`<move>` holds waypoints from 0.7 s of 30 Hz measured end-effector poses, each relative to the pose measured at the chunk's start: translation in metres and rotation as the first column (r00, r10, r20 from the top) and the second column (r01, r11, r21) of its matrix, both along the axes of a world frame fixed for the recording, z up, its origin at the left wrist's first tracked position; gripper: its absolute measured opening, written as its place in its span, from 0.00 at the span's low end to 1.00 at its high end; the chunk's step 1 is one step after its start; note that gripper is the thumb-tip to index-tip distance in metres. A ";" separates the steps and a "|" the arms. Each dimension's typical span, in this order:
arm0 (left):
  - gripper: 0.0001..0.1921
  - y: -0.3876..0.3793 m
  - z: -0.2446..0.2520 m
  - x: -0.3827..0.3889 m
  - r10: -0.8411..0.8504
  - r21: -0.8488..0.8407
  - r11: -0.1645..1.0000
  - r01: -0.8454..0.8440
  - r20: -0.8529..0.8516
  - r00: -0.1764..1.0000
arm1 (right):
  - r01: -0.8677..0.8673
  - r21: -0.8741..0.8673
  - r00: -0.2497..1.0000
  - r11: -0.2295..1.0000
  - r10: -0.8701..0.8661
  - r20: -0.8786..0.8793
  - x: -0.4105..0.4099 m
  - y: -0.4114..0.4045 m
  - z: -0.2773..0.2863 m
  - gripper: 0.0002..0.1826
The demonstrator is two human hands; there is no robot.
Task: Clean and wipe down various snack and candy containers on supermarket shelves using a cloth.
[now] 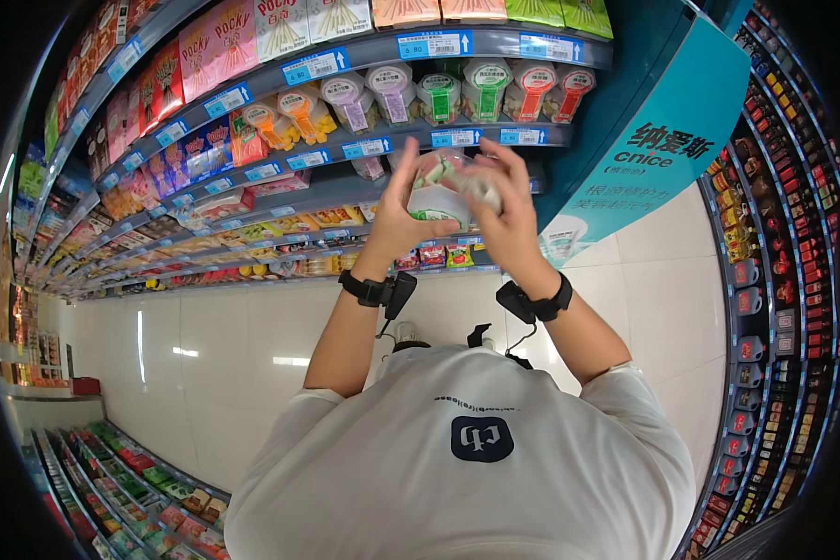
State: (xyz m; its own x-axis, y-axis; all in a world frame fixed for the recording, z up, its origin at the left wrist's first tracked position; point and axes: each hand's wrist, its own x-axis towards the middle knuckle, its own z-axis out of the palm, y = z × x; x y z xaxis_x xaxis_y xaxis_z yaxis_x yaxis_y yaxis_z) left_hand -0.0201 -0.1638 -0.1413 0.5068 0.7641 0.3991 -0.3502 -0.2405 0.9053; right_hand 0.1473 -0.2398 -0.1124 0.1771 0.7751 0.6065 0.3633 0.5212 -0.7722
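Observation:
My left hand (394, 220) holds a clear plastic candy tub (435, 201) from its left side, thumb across the lower front. Green printing and pale green and pink pieces show through the tub. Against its right side, my right hand (514, 217) curls around a pale, whitish item (483, 192). That item is blurred, so I cannot tell what it is. Both hands are raised in front of a shelf of similar tubs, such as a green-labelled tub (488, 91), a red-labelled tub (532, 91) and a purple-labelled tub (392, 91).
Pocky boxes (217, 45) line the upper shelf, above blue price tags (434, 45). A teal display panel (644, 133) closes the shelf's right end. Farther right stands another stocked shelf (745, 301). Low shelves (147, 483) sit at lower left. Pale floor tiles (203, 371) lie between.

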 end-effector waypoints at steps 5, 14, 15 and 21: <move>0.58 0.008 0.011 -0.011 0.160 0.390 0.921 -0.020 -0.331 0.930 | -0.083 -0.109 0.997 0.991 0.081 -0.016 0.014 0.023 -0.008 0.19; 0.59 0.021 0.015 -0.017 0.045 0.264 0.964 0.022 -0.244 0.969 | -0.062 -0.042 0.997 0.997 0.064 0.050 -0.004 0.026 -0.009 0.18; 0.59 0.019 0.018 -0.019 0.047 0.263 0.965 0.018 -0.239 0.970 | -0.064 -0.044 0.996 0.997 0.066 0.055 -0.006 0.030 -0.006 0.18; 0.64 0.024 0.014 -0.029 0.183 0.308 0.950 -0.051 -0.417 0.890 | -0.164 -0.106 0.976 0.981 0.177 0.125 -0.020 0.019 -0.005 0.35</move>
State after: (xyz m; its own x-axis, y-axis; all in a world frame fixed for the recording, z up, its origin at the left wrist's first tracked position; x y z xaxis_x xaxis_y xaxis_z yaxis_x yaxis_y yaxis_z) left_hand -0.0491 -0.1396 -0.1273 0.5931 0.7173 0.3656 0.1099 -0.5219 0.8459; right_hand 0.1277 -0.2204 -0.1178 -0.0399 0.8418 0.5383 0.3780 0.5114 -0.7717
